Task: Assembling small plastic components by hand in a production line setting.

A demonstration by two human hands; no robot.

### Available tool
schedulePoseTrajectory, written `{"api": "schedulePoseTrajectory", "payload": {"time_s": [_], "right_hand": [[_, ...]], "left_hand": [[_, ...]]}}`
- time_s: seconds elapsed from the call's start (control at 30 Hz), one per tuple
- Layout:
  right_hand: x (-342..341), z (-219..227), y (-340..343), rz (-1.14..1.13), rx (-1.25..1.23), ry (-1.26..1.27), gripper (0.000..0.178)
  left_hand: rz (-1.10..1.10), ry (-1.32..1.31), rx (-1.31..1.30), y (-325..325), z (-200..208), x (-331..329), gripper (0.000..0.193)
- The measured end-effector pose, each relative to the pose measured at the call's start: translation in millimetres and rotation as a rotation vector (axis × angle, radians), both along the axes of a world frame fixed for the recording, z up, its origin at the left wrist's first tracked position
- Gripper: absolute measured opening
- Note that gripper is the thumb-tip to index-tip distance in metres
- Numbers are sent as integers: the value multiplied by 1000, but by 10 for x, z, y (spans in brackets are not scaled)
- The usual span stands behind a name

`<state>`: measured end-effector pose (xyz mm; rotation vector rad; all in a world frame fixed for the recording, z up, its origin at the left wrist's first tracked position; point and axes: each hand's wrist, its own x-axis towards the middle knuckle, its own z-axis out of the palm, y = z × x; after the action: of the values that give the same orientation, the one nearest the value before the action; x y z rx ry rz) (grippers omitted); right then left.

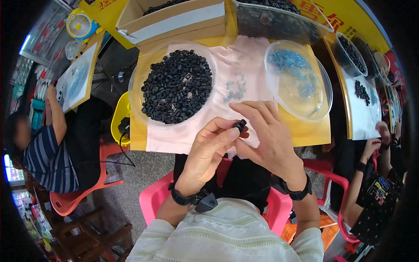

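Note:
A small black ring-like part (239,125) is pinched between the thumb and fingers of my left hand (211,146), above the table's near edge. Close by on the right is my right hand (268,135), its fingers apart and curving over the part; I see nothing held in it. Beyond my left hand, a round clear tray (136,102) holds a heap of black parts (176,85). To the right, another clear tray (321,111) contains tiny pale-blue pieces (290,61). Several more tiny clear pieces (235,89) lie on the pink cloth (244,54) between the trays.
At the back stand a cardboard box (174,28) and a clear bin (279,24), both with black parts inside. A yellow bin (118,115) is left of the table. People sit at tables on both sides; a small fan (80,25) stands at far left.

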<state>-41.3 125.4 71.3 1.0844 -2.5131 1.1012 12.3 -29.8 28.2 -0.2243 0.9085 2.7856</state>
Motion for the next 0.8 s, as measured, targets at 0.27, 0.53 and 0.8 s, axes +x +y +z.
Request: {"api": "schedulePoseTrajectory", "payload": {"time_s": [0.27, 0.53, 0.8], "right_hand": [[-31, -121, 84, 20, 212, 112, 54], [8, -160, 76, -25, 250, 169, 47], [102, -400, 193, -34, 322, 149, 39]], "left_hand": [[-22, 37, -205, 55, 5, 8, 15], [-26, 35, -182, 74, 13, 11, 16], [-90, -62, -306, 152, -126, 55, 19]]}}
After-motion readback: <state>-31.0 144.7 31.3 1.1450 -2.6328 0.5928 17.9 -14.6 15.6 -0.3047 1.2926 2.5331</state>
